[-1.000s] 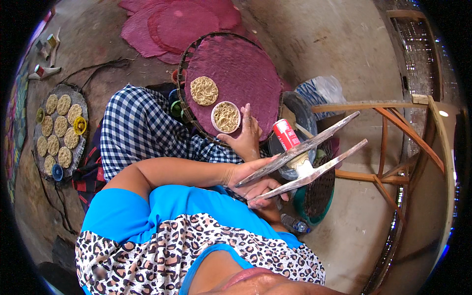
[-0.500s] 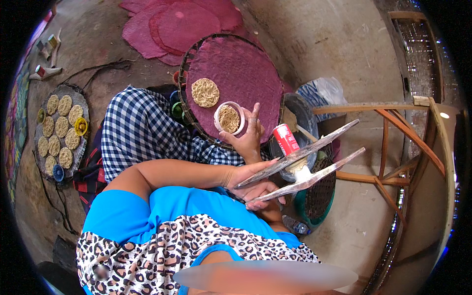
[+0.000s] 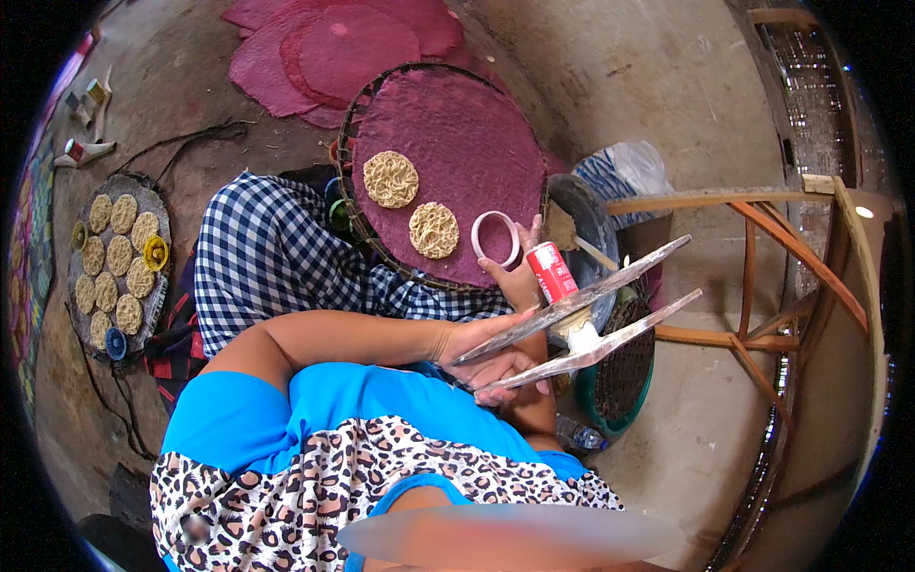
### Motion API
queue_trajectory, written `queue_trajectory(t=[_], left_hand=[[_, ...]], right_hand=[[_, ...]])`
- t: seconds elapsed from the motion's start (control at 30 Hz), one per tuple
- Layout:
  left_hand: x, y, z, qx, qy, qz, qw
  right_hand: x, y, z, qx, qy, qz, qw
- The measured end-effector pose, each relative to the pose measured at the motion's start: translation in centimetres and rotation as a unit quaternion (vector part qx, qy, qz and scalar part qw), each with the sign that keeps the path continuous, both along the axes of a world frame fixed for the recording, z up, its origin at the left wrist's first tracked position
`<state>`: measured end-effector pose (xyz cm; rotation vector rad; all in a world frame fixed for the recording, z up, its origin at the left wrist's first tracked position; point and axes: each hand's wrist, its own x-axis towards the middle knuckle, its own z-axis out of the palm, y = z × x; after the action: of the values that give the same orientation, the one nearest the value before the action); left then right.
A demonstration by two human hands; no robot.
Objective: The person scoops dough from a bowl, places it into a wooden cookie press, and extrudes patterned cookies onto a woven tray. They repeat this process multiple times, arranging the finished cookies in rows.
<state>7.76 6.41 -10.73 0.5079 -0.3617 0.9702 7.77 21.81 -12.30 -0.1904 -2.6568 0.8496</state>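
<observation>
My left hand (image 3: 488,355) grips the near ends of two wooden boards of a hand press (image 3: 624,278). A red can-like cylinder (image 3: 551,273) stands up from the upper board, and pale dough (image 3: 579,334) shows between the boards. With fingers and thumb, my right hand (image 3: 518,276) holds a whitish ring mold (image 3: 476,238) over the right part of a round tray lined with magenta mesh (image 3: 457,124). Two round noodle cakes, an upper one (image 3: 391,179) and a lower one (image 3: 435,230), lie on the mesh, left of the ring. Nothing fills the ring.
At left, a round board (image 3: 157,200) carries several noodle cakes and colored cups. More magenta mesh sheets (image 3: 353,57) lie beyond the tray. Right of it stand a grey basin (image 3: 577,205), a plastic bag (image 3: 640,170), a green-rimmed basket (image 3: 629,419) and a wooden frame (image 3: 715,197).
My right hand has moved the ring mold rightward, off the noodles it surrounded. A second noodle cake now lies uncovered on the mesh. The left hand's grip looks the same.
</observation>
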Motion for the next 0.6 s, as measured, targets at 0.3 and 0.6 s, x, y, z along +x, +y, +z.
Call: queue_trajectory(t=[0.3,0.6], left_hand=[[-0.2,0.0,-0.6,-0.042,-0.005,0.012,0.999],[-0.7,0.0,-3.0,-0.16,0.204,0.075,0.963]], right_hand=[[1.6,4.8,3.2,-0.697,0.085,0.186,0.688],[6.4,3.2,13.3,-0.617,0.175,0.207,0.739]])
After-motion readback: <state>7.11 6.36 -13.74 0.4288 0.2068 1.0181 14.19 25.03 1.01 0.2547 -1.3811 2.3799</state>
